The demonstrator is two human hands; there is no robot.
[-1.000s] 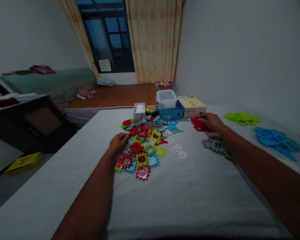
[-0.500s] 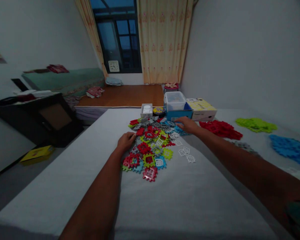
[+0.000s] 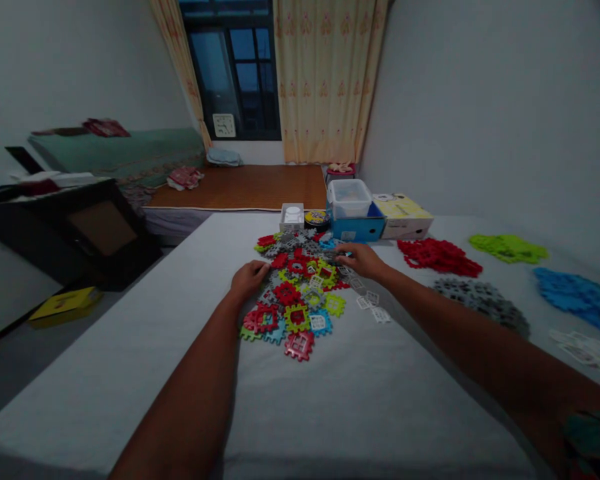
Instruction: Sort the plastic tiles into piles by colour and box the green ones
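Observation:
A mixed heap of plastic interlocking building tiles (image 3: 297, 319) in red, grey, lime green and blue lies on the pale sheet in front of me. At its left edge is my left hand (image 3: 250, 279), fingers curled and tips together beside a red tile (image 3: 279, 261); whatever they pinch is too small to make out. My right hand (image 3: 363, 259) reaches over the heap's far right side. Its thumb and fingers close on a grey tile (image 3: 331, 256), partly hidden by the fingertips. Several white window-shaped pieces (image 3: 373, 298) lie below that hand.
Sorted piles stand at right: red (image 3: 439, 257), lime green (image 3: 509, 248), grey (image 3: 483, 301), blue (image 3: 577, 293) and white pieces (image 3: 585, 350). Behind the heap are a white box (image 3: 292, 227), round tin (image 3: 317, 221), blue box (image 3: 359, 230) with a clear tub (image 3: 350, 198), and yellow box (image 3: 404, 215).
My right hand has moved left, from beside the blue tiles to the grey ones, and its fingers have closed. My left hand stays by the heap's left edge. The view has shifted slightly.

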